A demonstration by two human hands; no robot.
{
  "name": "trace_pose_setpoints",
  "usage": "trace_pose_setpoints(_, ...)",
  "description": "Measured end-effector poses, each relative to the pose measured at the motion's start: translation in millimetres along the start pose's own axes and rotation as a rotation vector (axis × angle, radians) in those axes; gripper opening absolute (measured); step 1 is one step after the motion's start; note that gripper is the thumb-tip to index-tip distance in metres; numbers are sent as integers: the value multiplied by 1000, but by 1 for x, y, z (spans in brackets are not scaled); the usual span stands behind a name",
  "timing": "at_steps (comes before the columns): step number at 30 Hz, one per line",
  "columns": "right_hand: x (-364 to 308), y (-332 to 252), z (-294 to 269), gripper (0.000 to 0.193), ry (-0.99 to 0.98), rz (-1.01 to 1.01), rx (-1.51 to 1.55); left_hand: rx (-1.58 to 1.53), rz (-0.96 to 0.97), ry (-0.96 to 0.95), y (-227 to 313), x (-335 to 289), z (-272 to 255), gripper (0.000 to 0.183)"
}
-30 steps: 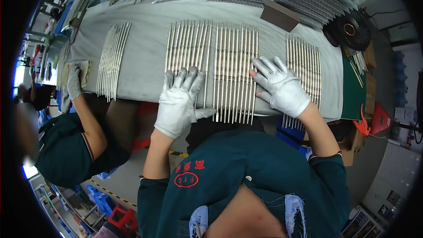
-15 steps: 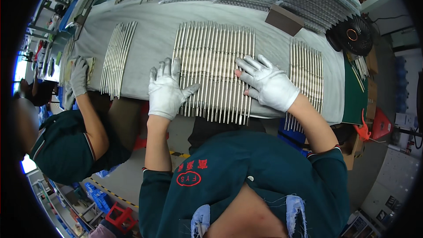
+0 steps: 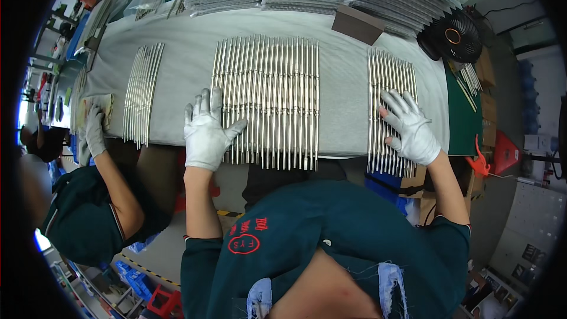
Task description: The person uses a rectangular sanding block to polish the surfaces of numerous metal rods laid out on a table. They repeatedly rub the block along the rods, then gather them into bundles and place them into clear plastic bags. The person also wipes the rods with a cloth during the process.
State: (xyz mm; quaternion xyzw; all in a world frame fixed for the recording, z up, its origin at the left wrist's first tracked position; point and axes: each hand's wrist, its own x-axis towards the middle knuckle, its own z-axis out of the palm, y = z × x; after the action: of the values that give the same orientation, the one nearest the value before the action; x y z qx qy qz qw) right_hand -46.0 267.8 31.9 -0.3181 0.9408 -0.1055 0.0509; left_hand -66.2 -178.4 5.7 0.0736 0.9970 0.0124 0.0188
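Left of centre, the left hand lies spread against a wide row of metal rods mid-frame, while the right hand rests splayed over a narrower rod row at right.

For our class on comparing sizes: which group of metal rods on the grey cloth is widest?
The middle group, with the left hand at its left edge; the right group, under the right hand, and the left group are clearly narrower.

Bright, even light on the bench, glints along the metal rods, edges curving away into black!
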Motion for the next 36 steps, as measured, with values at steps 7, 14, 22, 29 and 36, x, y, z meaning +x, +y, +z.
trace_pose_setpoints(7, -3, 6, -4, 63, -173, -35, -12, -10, 9, 15, 3, 1, -1, 88)
trace_pose_setpoints(14, 33, -17, 7, 64, -93, -203, 42, -16, 34, 67, -3, 1, 6, 90)
trace_pose_setpoints(22, 43, -22, 15, 64, -63, -246, 87, -6, 23, 27, -4, 0, 8, 90)
trace_pose_setpoints(29, 8, 9, 1, 61, -135, -192, 60, 11, -2, -6, -2, 1, 5, 91)
trace_pose_setpoints(36, 10, 8, 3, 64, -153, -204, 42, 6, 8, 22, -1, 0, 5, 89)
